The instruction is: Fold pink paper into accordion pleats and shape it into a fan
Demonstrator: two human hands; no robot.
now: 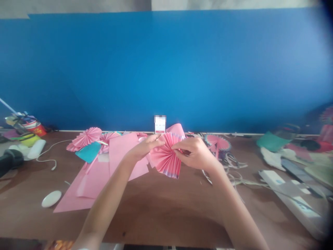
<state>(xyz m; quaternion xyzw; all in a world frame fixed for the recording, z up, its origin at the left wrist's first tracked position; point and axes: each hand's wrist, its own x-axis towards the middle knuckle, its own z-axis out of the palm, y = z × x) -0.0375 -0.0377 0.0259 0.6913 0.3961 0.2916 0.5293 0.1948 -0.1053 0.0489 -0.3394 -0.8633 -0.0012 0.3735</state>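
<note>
Both of my hands hold a pink pleated paper fan (pixel 166 159) above the brown table (pixel 161 208). My left hand (pixel 145 146) pinches the fan's upper left edge with closed fingers. My right hand (pixel 195 152) grips its right side, fingers curled round the folds. The fan spreads downward between them, its lower edge tinged purple.
Flat pink paper sheets (pixel 104 173) and a teal piece (pixel 88 152) lie to the left, with finished pink fans (pixel 85 137) behind. A white oval object (pixel 51 198) lies front left. A small white box (pixel 160 125) stands by the blue wall. Paper strips and clutter (pixel 286 163) fill the right.
</note>
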